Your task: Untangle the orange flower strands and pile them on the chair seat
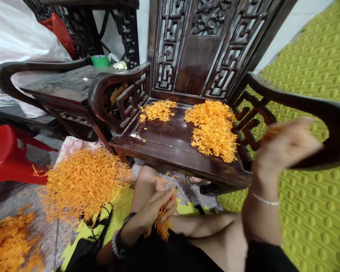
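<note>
My left hand [158, 207] is low in the middle, above my lap, its fingers wrapped round a bunch of orange strands [162, 225] that stick out above and below. Raised at the right, near the chair's armrest, my right hand [290, 143] is blurred by motion; its fingers look curled, and what they hold, if anything, cannot be made out. On the dark wooden chair seat [167, 138] lie a large orange pile [214, 128] at the right and a smaller orange clump [158, 110] at the back left.
A big heap of orange strands [82, 181] rests beside my knee, with more [11, 241] at the lower left. A red stool [5, 151] stands far left. Green tape [100, 61] sits on the side table [70, 83]. The chair's armrest [300, 104] curves along the right.
</note>
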### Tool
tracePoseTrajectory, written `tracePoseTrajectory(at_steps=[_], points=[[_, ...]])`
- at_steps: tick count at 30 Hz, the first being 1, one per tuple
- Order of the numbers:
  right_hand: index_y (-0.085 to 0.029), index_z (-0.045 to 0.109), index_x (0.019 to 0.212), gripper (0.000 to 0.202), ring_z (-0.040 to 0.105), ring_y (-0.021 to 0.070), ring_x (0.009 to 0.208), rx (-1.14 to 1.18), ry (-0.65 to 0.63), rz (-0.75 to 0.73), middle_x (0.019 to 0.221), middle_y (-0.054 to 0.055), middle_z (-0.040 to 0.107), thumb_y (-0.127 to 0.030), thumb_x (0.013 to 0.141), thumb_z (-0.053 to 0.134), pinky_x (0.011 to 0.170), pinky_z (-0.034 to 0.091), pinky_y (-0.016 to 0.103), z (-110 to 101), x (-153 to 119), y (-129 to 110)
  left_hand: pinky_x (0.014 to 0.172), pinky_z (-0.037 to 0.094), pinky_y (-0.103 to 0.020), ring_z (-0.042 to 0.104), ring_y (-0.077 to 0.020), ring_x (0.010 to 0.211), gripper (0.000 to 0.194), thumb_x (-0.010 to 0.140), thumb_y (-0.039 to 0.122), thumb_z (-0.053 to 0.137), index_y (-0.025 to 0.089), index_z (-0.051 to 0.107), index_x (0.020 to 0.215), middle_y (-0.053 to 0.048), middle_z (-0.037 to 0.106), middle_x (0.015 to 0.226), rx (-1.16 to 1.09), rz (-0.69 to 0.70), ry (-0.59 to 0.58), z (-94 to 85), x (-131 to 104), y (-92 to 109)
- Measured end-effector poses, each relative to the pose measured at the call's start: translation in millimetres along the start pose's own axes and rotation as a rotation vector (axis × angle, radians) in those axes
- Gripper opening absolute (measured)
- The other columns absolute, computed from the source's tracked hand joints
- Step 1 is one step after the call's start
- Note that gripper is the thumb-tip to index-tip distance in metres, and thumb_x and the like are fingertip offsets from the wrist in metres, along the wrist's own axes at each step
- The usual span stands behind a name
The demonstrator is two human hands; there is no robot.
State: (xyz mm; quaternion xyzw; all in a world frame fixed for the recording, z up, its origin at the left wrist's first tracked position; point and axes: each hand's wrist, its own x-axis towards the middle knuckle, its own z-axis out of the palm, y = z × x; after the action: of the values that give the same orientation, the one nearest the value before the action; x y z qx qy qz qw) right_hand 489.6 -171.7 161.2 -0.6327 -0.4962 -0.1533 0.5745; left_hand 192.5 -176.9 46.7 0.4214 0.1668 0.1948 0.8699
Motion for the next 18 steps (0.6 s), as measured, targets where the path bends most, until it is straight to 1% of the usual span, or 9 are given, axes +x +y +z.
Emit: tracePoseTrajectory(at_steps=[1,3,5,8,10,12,13,15,18], points=[[-0.025,0.031,0.058,0.049,0.043,0.0174,0.053,-0.159,-0.014,0.023,0.056,0.002,0.039,-0.057,0.096,0.028,0.055,0.031,0.034,10,5,15,0.042,0.018,-0.022,0.023,-0.0044,0.037,0.044,0.088,0.054,0.049,0.018,0.041,0.064,0.008,0.031,0.045,-0.075,0.049,0.030,-0.3,5,3],[-0.025,0.028,0.055,0.051,0.043,0.0170,0.056,-0.407,-0.161,0.099,0.052,0.002,0.038,-0.059,0.091,0.040,0.060,0.033,0.035,36,11,45,0.046,0.030,-0.021,0.035,-0.0063,0.045,0.034,0.085,0.045,0.055,0.017,0.046,0.067,0.004,0.040,0.053,-0.213,0.158,0.074,1.4,16,14],[-0.025,0.031,0.053,0.052,0.049,0.0208,0.066,-0.487,-0.290,0.129,0.053,0.004,0.043,-0.063,0.084,0.047,0.068,0.037,0.040,56,12,72,0.057,0.041,-0.022,0.046,-0.0096,0.057,0.021,0.081,0.034,0.058,0.016,0.053,0.071,0.000,0.047,0.064,-0.316,0.243,0.113,4.3,24,27],[-0.019,0.051,0.065,0.046,0.053,0.0316,0.091,-0.488,-0.282,0.098,0.075,0.015,0.059,-0.063,0.078,0.056,0.083,0.039,0.054,67,0,90,0.069,0.046,-0.023,0.054,-0.0124,0.073,0.008,0.080,0.021,0.055,0.015,0.060,0.081,-0.003,0.054,0.078,-0.421,0.289,0.141,6.9,31,42],[-0.014,0.060,0.091,0.043,0.052,0.0336,0.105,-0.416,-0.227,-0.023,0.102,0.018,0.062,-0.056,0.080,0.058,0.091,0.038,0.056,65,-18,77,0.073,0.046,-0.021,0.056,-0.0115,0.078,0.010,0.084,0.017,0.052,0.017,0.062,0.089,-0.003,0.058,0.085,-0.444,0.301,0.204,7.1,35,45],[-0.016,0.055,0.119,0.046,0.052,0.0301,0.114,-0.241,-0.202,-0.236,0.120,0.016,0.059,-0.044,0.083,0.063,0.098,0.040,0.051,61,-43,46,0.077,0.047,-0.020,0.058,-0.0103,0.083,0.011,0.088,0.016,0.053,0.018,0.063,0.093,-0.003,0.061,0.092,-0.441,0.314,0.295,7.1,39,43],[-0.019,0.050,0.128,0.052,0.052,0.0286,0.116,-0.136,-0.244,-0.339,0.124,0.014,0.058,-0.038,0.083,0.066,0.100,0.040,0.049,61,-55,28,0.079,0.047,-0.020,0.059,-0.0102,0.085,0.012,0.088,0.016,0.055,0.018,0.065,0.094,-0.003,0.062,0.095,-0.437,0.322,0.338,7.4,41,42],[-0.026,0.041,0.139,0.067,0.051,0.0269,0.120,0.093,-0.435,-0.467,0.131,0.011,0.054,-0.036,0.080,0.071,0.102,0.042,0.046,62,-76,-5,0.081,0.048,-0.020,0.061,-0.0108,0.090,0.014,0.087,0.017,0.058,0.018,0.067,0.098,-0.003,0.064,0.101,-0.439,0.322,0.380,8.6,45,39],[-0.029,0.034,0.144,0.083,0.049,0.0278,0.123,0.356,-0.698,-0.443,0.136,0.011,0.049,-0.045,0.074,0.075,0.102,0.044,0.046,67,-92,-35,0.077,0.050,-0.019,0.063,-0.0110,0.090,0.023,0.085,0.019,0.061,0.020,0.069,0.107,-0.003,0.067,0.104,-0.425,0.303,0.384,10.5,47,36]])
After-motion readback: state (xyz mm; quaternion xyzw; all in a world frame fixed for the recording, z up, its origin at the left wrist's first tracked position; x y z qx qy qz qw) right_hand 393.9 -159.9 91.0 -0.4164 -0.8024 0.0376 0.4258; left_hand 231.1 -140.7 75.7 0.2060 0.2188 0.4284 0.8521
